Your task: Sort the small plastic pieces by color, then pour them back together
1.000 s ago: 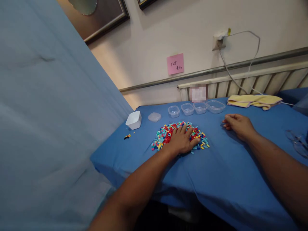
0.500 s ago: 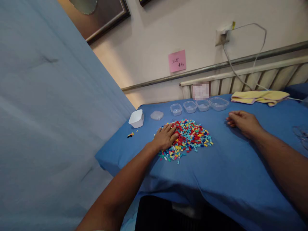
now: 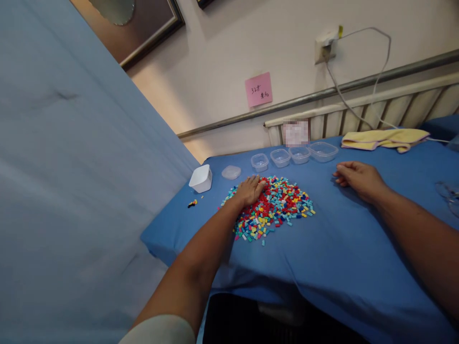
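Spread over the blue cloth is a flat heap of tiny plastic building bricks (image 3: 283,203) in red, light blue, yellow, white and dark blue. My left hand (image 3: 250,190) lies palm down on the heap's far left part, fingers stretched out, covering some bricks. To the right of the heap, my right hand (image 3: 360,180) rests on the cloth with its fingers curled in and the thumb over them. Whether anything is inside those fingers is hidden.
Behind the heap stand several clear plastic tubs (image 3: 280,158) in a row, with a clear lid (image 3: 231,172) and a white tub (image 3: 201,178) to their left. A few black and yellow pieces (image 3: 192,203) lie left. A yellow cloth (image 3: 385,139) and glasses (image 3: 448,196) are at right.
My left hand has slid left across the heap, then toward its far edge, and the bricks now spread wider and nearer. My right hand stays in place.
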`<control>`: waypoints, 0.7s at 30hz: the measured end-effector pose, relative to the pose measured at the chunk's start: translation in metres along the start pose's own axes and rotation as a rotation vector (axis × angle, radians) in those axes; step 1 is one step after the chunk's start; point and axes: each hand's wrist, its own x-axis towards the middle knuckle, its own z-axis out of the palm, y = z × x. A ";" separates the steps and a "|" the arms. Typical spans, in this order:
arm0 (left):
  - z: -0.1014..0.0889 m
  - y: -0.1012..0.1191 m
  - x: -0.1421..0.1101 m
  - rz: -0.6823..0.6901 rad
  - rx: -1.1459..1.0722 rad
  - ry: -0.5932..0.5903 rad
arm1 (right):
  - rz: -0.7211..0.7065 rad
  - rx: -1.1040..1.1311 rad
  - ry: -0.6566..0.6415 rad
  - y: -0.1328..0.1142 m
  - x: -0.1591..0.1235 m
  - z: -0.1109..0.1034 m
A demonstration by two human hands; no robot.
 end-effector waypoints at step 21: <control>0.013 0.131 -0.080 0.159 0.107 0.047 | -0.004 -0.048 -0.024 -0.002 -0.001 0.000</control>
